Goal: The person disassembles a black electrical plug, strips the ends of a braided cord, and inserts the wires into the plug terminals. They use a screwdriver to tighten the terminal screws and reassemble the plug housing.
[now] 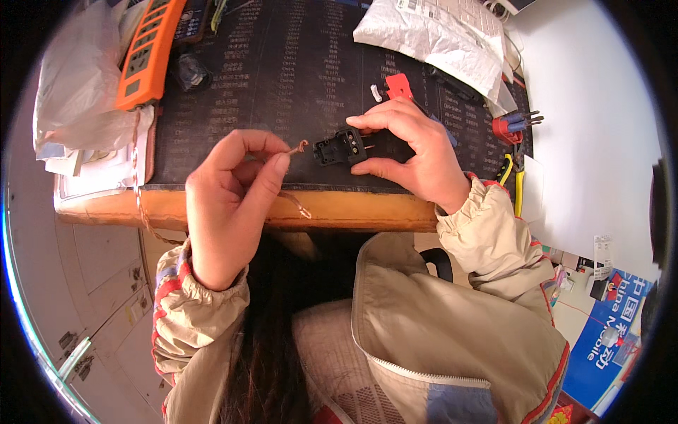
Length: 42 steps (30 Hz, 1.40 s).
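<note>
Between thumb and fingertips, my left hand (236, 187) pinches an electrical wire (295, 150) close to its bare, curled copper end. A second wire end (300, 206), also stripped and hooked, hangs below that hand near the table's edge. My right hand (417, 145) grips a black plug body (340, 147) by its sides, with metal parts and prongs showing and its inside exposed. The wire tip and the plug are a small gap apart, both over the dark mat. A twisted cord (138, 185) runs along the left side and down past the table edge.
An orange power strip (150, 53) lies at the far left beside a clear plastic bag (81, 92). White packaging (431, 35) covers the far right. A red piece (399, 86), a red holder with tools (514, 127) and yellow-handled pliers (520, 185) are on the right. The wooden edge (367, 210) is nearest me.
</note>
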{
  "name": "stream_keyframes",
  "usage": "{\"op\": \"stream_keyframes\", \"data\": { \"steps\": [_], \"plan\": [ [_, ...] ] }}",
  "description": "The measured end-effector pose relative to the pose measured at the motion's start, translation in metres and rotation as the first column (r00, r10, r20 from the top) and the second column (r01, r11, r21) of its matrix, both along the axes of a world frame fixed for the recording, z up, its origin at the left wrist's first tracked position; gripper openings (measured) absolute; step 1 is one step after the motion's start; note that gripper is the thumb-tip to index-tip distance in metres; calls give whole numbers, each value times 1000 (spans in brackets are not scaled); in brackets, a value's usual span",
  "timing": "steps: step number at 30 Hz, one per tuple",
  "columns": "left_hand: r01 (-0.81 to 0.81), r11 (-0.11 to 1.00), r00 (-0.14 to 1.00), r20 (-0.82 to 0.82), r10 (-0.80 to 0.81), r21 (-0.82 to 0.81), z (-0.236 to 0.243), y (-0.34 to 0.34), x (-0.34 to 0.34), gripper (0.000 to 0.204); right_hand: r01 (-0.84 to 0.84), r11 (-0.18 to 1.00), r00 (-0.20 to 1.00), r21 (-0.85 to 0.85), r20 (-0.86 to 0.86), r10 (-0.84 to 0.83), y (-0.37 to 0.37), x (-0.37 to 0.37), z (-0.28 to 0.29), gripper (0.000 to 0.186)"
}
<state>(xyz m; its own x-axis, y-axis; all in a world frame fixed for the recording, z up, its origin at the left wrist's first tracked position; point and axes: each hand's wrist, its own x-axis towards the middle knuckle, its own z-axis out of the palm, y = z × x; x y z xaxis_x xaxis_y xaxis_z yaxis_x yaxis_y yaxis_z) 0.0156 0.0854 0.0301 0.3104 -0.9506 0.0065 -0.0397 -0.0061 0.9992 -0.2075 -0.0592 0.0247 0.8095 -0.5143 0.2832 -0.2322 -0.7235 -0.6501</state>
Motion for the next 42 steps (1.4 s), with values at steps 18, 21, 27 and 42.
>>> {"op": "stream_keyframes", "data": {
  "steps": [18, 21, 27, 42],
  "plan": [
    [181, 980, 954, -229, -194, -78, 1, 30, -6, 10, 76, 752, 992, 655, 24, -122, 62, 27, 54, 9],
    [192, 975, 867, -446, -222, -112, 0, 33, -6, 12, 3, 526, 947, 850, 166, -274, 80, 28, 40, 9],
    [153, 980, 944, -274, -182, -124, -1, 46, -13, 12, 43, 651, 933, 758, 202, -297, 103, 25, 32, 11],
    [111, 957, 990, -55, -130, -269, -5, 63, -21, 6, 202, 886, 974, 418, 12, -228, 123, 27, 55, 18]
  ]
}}
